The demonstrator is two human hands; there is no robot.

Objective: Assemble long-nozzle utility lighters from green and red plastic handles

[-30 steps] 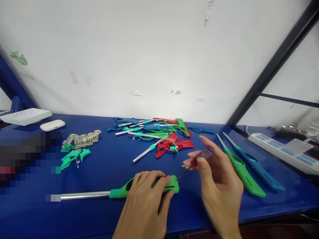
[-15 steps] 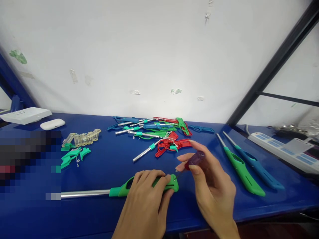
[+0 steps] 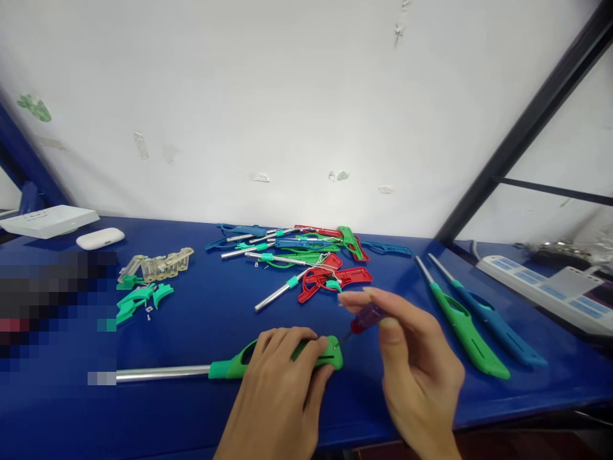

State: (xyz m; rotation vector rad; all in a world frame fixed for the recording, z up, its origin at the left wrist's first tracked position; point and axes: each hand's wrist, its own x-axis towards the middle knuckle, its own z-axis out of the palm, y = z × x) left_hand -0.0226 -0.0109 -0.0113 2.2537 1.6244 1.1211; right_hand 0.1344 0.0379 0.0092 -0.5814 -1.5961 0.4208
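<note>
My left hand presses down on the handle of a green long-nosed lighter that lies flat on the blue table, its metal tube pointing left. My right hand pinches a small screwdriver with a red see-through handle. The screwdriver's tip meets the right end of the green handle.
A heap of red, green and blue lighter shells and metal tubes lies further back. Clear parts and teal triggers sit at the left. Two assembled lighters, green and blue, lie at the right. A white power strip is far right.
My right hand has turned the screwdriver between its fingers while the tip stays at the lighter's end. The left hand has not moved.
</note>
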